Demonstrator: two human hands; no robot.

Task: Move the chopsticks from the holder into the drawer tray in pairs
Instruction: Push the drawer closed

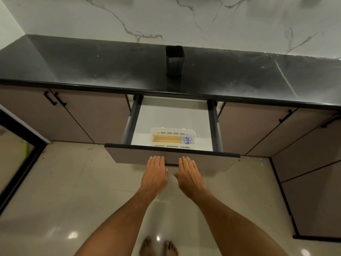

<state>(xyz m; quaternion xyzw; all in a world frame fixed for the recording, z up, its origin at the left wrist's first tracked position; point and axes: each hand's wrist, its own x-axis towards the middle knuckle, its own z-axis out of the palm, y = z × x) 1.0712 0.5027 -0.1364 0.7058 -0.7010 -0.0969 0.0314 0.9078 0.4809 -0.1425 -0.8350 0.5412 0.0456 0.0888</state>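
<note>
Several wooden chopsticks [167, 139] with blue-patterned ends lie side by side in a white slotted tray [155, 132] at the front of the pulled-out drawer [171, 117]. A dark metal holder [174, 60] stands upright on the black countertop, and nothing sticks out of its top. My left hand [155, 173] and my right hand [189, 175] lie flat with straight fingers against the drawer front [129, 154], on either side of its handle. Neither hand holds anything.
The black countertop [92, 67] runs the width of the view below a marble wall. Closed cabinet doors [83, 115] with black handles flank the drawer. A cabinet block [310, 182] juts out at the right. My bare feet stand on the glossy tiled floor [64, 191].
</note>
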